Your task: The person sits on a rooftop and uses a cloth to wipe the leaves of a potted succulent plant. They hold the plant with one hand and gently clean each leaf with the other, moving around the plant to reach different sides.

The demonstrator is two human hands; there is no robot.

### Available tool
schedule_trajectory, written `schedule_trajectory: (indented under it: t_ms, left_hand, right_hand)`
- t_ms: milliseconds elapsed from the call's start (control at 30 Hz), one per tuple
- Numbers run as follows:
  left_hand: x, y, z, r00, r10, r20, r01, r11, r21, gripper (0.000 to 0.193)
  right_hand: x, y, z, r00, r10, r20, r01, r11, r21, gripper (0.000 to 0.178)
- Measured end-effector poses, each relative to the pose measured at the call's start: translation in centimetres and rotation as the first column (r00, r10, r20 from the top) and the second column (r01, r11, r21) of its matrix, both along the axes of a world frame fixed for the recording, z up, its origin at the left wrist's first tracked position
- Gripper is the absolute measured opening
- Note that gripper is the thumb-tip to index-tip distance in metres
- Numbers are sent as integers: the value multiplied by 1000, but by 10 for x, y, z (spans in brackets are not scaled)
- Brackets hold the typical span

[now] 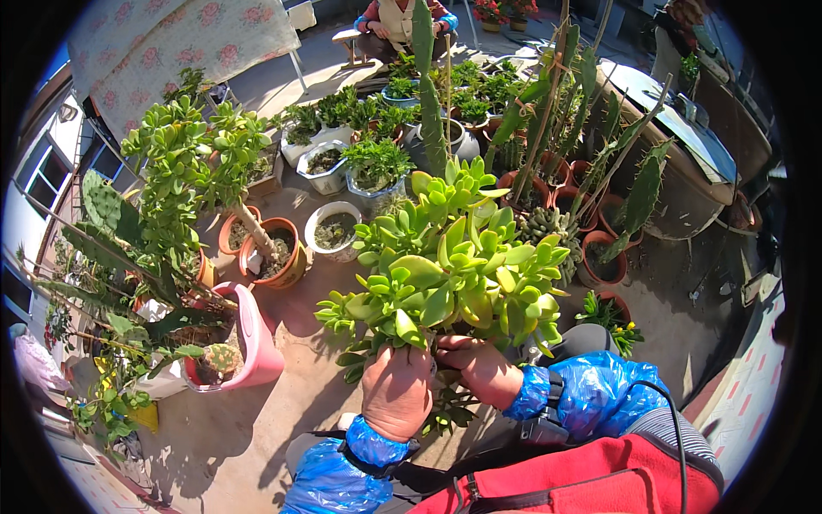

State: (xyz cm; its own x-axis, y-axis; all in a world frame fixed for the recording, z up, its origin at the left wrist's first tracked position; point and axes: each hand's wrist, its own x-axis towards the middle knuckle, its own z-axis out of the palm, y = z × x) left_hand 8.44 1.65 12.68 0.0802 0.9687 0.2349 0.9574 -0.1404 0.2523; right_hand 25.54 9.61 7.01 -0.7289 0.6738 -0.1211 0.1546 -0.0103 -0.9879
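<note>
A large jade plant [454, 265] with thick, yellow-green leaves rises directly in front of me. At its lower stems, my left hand [396, 390] is closed among the leaves, its fingertips partly hidden. Just to the right, my right hand [481, 370] has its fingers curled in against the same low part of the plant, near the left hand. Leaves and my hands hide whatever the plant stands in. Both forearms wear shiny blue sleeve covers [604, 390], with dark straps at the wrists.
On the left stand a pink pot [272, 355] with a round cactus and a thick-trunked potted succulent [205, 163]. Several pots and a tall cactus [425, 94] fill the far side. Spiny cacti [638, 201] lean at right. A person [402, 26] sits at the back.
</note>
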Motion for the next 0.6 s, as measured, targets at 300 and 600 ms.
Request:
schedule_trajectory:
  t_ms: [300,600]
  left_hand:
    - [-1,2,-2,998,-34,60,28,996,86,65]
    - [1,2,-2,997,-1,79,0,1000,22,67]
  right_hand:
    - [-8,-4,7,944,-222,-242,12,760,-650,31]
    - [-13,-5,27,954,-292,-62,181,732,-657,21]
